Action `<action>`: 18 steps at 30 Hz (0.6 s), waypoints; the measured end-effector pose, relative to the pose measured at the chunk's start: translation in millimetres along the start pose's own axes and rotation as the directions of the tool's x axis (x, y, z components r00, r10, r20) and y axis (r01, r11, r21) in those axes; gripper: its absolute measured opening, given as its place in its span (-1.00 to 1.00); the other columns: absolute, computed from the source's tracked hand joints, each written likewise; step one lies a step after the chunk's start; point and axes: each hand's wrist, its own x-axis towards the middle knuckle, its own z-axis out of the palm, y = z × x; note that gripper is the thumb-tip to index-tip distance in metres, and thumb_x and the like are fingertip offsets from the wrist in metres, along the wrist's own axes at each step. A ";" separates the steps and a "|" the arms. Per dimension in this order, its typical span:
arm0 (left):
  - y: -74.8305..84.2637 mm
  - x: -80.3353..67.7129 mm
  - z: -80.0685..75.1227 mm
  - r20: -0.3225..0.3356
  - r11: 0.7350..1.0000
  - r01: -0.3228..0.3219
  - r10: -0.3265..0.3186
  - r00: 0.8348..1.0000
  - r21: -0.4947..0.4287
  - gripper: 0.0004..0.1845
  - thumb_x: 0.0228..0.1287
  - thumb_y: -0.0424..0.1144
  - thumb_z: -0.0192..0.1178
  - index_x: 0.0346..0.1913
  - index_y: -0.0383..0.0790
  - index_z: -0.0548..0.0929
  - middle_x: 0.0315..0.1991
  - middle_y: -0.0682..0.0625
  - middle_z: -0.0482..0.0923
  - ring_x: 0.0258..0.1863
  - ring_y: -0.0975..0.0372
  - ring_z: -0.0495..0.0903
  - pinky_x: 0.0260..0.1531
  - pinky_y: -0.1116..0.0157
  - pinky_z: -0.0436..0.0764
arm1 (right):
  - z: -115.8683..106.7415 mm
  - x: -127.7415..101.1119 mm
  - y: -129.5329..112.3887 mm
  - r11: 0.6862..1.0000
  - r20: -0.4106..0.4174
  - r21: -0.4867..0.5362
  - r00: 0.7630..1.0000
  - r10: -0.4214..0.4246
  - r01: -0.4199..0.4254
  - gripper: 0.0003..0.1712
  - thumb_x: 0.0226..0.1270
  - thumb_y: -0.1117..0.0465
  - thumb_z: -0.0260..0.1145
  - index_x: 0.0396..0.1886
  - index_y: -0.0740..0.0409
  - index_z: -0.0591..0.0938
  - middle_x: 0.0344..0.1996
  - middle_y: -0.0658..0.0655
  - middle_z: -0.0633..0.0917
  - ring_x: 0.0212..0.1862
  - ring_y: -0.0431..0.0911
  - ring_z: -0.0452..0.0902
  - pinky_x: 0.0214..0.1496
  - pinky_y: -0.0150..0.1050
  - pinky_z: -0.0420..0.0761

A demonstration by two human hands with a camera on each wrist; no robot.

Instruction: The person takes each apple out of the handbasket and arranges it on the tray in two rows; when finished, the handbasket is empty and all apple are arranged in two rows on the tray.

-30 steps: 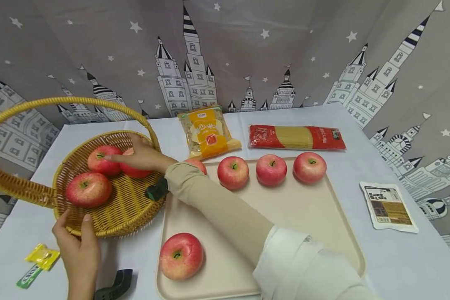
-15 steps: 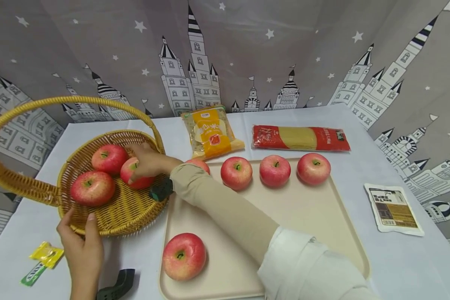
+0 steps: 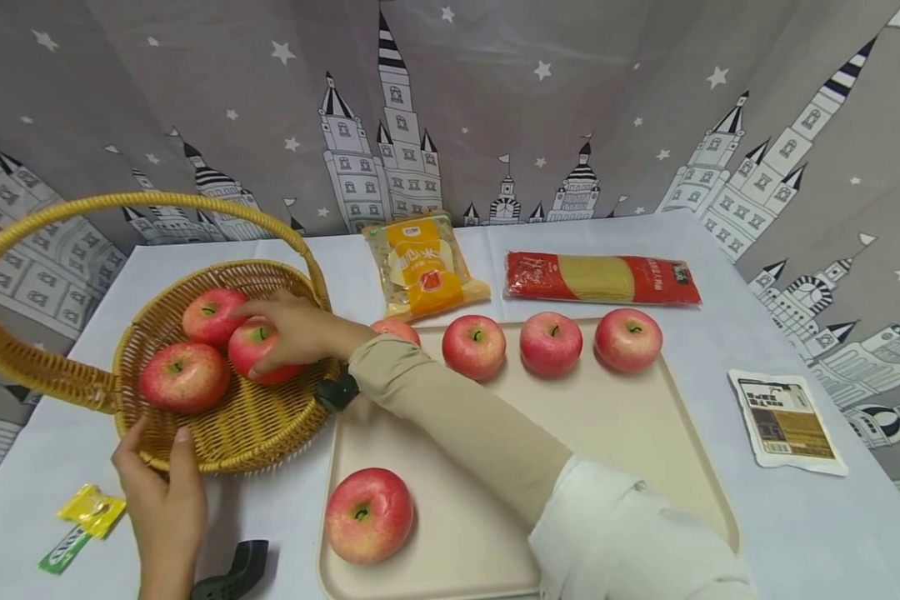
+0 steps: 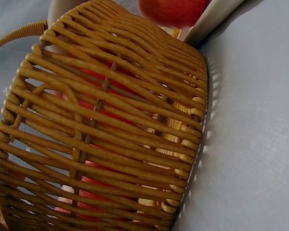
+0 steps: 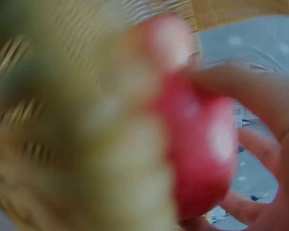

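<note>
Basket handle (image 3: 120, 204) arching over the apples (open tray (image 3: 645, 433) rightward)

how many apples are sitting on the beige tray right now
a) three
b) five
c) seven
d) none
b) The head view shows five apples on the tray: one alone at the near left corner and four in a row along the far edge, the leftmost of them half hidden behind the sleeve. Three more apples lie in the wicker basket, not on the tray.
</note>
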 end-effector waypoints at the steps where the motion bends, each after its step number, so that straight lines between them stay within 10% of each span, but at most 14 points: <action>1: -0.2 0.1 0.5 0.001 1.000 0.002 -0.002 1.000 0.001 -0.45 0.33 -0.14 -0.16 0.34 -0.13 0.03 0.40 -0.16 -0.06 0.42 0.22 -0.15 0.40 0.23 -0.20 | -1.5 -3.3 -0.8 1.000 -0.012 -0.007 1.000 -0.017 0.017 -0.14 -0.11 -0.11 0.43 0.26 -0.26 0.31 0.18 -0.07 0.35 0.19 -0.25 0.18 0.10 -0.50 0.29; 12: -0.2 0.4 2.2 0.005 1.000 0.021 -0.021 1.000 0.009 -0.44 0.33 -0.14 -0.17 0.34 -0.13 0.01 0.40 -0.16 -0.08 0.42 0.21 -0.15 0.40 0.22 -0.19 | -34.1 -85.2 -6.7 0.979 -0.186 -0.001 0.962 -0.199 0.202 -0.33 -0.12 -0.17 0.40 0.10 -0.28 0.48 0.01 -0.05 0.34 0.05 -0.29 0.20 -0.01 -0.54 0.30; 18: -0.1 0.5 2.6 -0.007 1.000 0.007 -0.007 1.000 0.005 -0.45 0.32 -0.15 -0.16 0.34 -0.13 0.03 0.40 -0.17 -0.06 0.42 0.20 -0.13 0.40 0.24 -0.18 | -33.0 -156.2 14.2 0.963 -0.152 -0.059 0.951 -0.269 0.263 -0.36 -0.09 -0.14 0.38 0.09 -0.25 0.49 0.01 -0.03 0.35 0.03 -0.26 0.24 -0.03 -0.50 0.38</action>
